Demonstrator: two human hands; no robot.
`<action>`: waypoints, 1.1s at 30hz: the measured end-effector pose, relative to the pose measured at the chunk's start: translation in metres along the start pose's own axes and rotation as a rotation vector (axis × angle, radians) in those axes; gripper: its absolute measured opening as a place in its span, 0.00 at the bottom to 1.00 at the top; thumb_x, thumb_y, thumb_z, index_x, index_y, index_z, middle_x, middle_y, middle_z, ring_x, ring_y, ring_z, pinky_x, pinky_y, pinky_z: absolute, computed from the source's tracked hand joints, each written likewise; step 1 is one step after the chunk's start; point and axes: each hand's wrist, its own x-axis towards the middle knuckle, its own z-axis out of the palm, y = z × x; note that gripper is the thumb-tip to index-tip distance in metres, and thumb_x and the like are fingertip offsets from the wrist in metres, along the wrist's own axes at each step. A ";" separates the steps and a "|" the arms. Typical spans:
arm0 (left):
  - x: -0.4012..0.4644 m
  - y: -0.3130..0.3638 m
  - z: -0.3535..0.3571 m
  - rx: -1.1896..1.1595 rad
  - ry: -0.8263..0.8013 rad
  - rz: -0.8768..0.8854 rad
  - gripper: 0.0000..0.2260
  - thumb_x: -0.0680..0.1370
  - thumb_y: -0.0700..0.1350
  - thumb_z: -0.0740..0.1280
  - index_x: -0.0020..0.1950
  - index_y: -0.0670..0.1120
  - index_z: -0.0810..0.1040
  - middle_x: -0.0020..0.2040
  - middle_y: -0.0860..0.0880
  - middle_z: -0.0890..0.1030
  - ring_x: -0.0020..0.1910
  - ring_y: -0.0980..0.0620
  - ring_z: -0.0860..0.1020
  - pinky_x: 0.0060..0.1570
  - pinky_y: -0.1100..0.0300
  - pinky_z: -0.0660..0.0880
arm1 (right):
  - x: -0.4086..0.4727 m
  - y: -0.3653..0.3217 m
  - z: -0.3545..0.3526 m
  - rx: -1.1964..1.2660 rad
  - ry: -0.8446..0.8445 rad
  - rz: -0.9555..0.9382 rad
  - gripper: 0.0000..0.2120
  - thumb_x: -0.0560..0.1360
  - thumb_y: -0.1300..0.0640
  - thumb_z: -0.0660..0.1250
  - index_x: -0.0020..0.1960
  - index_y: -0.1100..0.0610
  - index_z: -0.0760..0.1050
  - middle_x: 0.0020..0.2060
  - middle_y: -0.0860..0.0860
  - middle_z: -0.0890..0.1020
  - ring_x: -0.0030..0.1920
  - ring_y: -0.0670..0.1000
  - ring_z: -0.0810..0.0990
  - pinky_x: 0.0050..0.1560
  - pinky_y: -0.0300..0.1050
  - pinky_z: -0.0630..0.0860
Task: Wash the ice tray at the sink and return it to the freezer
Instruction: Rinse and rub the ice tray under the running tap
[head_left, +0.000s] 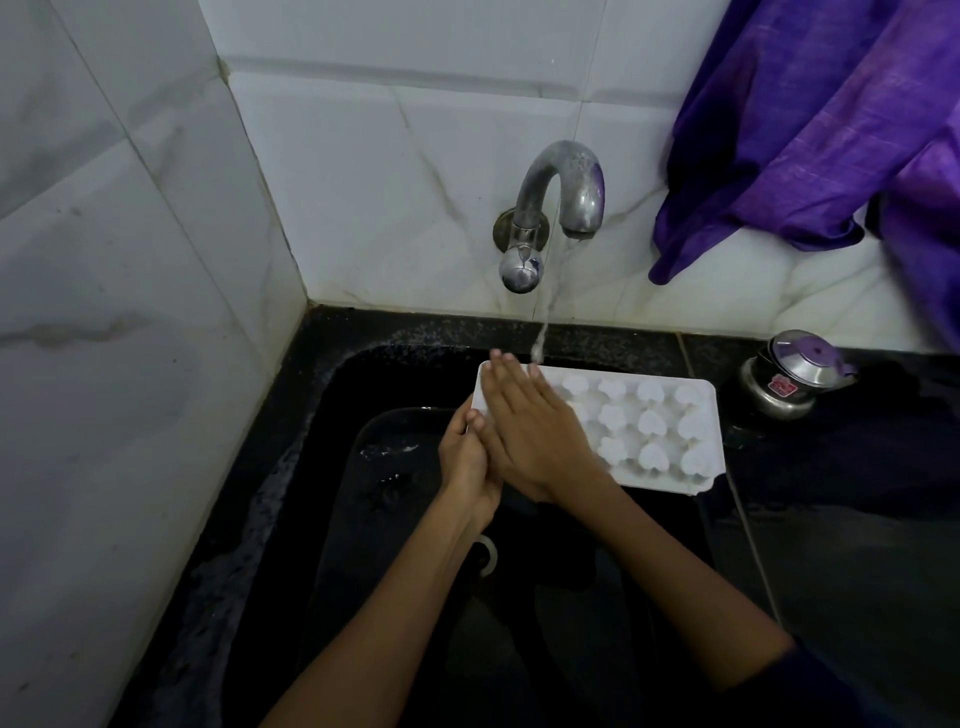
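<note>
A white ice tray (654, 431) with heart-shaped cells is held level over the black sink (332, 415), below the tap. My left hand (467, 462) grips the tray's left edge, thumb on top. My right hand (530, 431) lies flat on the tray's left part, fingers stretched toward the far rim. Water runs from the metal tap (561, 197) in a thin stream that lands at the tray's far edge by my right fingertips.
White marble-look tiles line the wall behind and the wall on the left. A purple cloth (810, 119) hangs at the upper right. A small steel pot with a lid (789, 379) stands on the black counter right of the sink.
</note>
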 end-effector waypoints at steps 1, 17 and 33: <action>0.000 0.001 -0.001 -0.013 -0.005 -0.002 0.13 0.80 0.44 0.61 0.63 0.45 0.77 0.54 0.46 0.83 0.53 0.48 0.82 0.46 0.58 0.80 | -0.002 -0.002 0.001 0.008 -0.009 -0.030 0.31 0.79 0.46 0.38 0.75 0.62 0.55 0.75 0.59 0.57 0.76 0.54 0.53 0.74 0.47 0.41; 0.013 0.015 -0.008 -0.061 0.091 0.022 0.15 0.83 0.41 0.55 0.67 0.44 0.73 0.60 0.42 0.79 0.51 0.45 0.80 0.46 0.50 0.79 | -0.015 0.033 0.004 0.026 0.008 0.189 0.37 0.75 0.39 0.34 0.77 0.61 0.45 0.77 0.56 0.47 0.77 0.51 0.43 0.75 0.46 0.37; 0.010 0.040 -0.040 -0.054 0.211 0.105 0.15 0.83 0.40 0.54 0.67 0.43 0.73 0.62 0.40 0.77 0.55 0.42 0.78 0.44 0.49 0.78 | -0.012 0.022 0.016 0.014 -0.049 -0.093 0.33 0.78 0.40 0.34 0.77 0.56 0.51 0.76 0.51 0.55 0.76 0.49 0.53 0.74 0.43 0.43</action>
